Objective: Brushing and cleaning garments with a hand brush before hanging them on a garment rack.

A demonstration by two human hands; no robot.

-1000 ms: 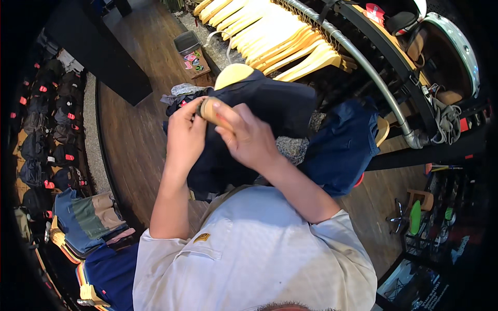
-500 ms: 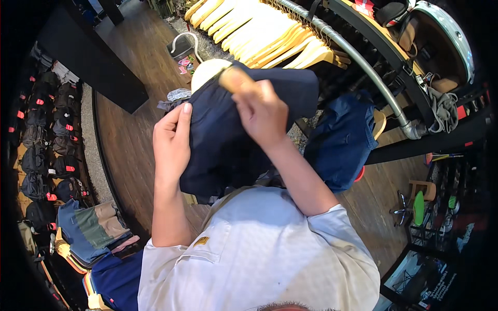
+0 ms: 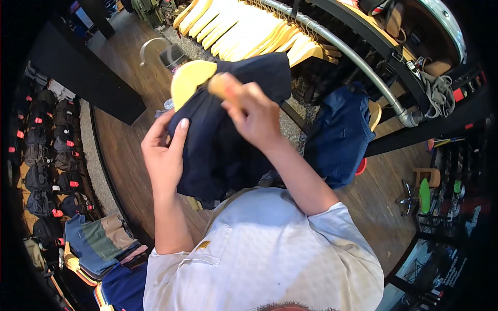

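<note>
A dark navy shirt (image 3: 223, 150) hangs in front of me on a pale yellow wooden hanger (image 3: 193, 78), whose broad top shows at the neck opening. The hanger's metal hook, smeared by motion, points away to the far left. My left hand (image 3: 163, 147) pinches the shirt's left edge near the hanger, thumb on top of the cloth. In my right hand (image 3: 258, 115) is a rounded tan wooden tool (image 3: 224, 86), blurred, shaped like a clothes brush; its underside is hidden. It is over the upper part of the shirt, and I cannot tell whether it touches.
Beyond the shirt, many wooden hangers (image 3: 244, 33) with pale clothes hang from a metal rail (image 3: 358, 59). A blue denim garment (image 3: 337, 137) hangs at right. Bags (image 3: 39, 176) line the left wall, with folded clothes (image 3: 101, 238) at lower left and a dark pillar (image 3: 93, 78) beyond.
The shirt and hanger have shifted left and tilted, exposing more of the hanger's top. Both my hands have moved left with them, the right hand and wooden tool slightly lower.
</note>
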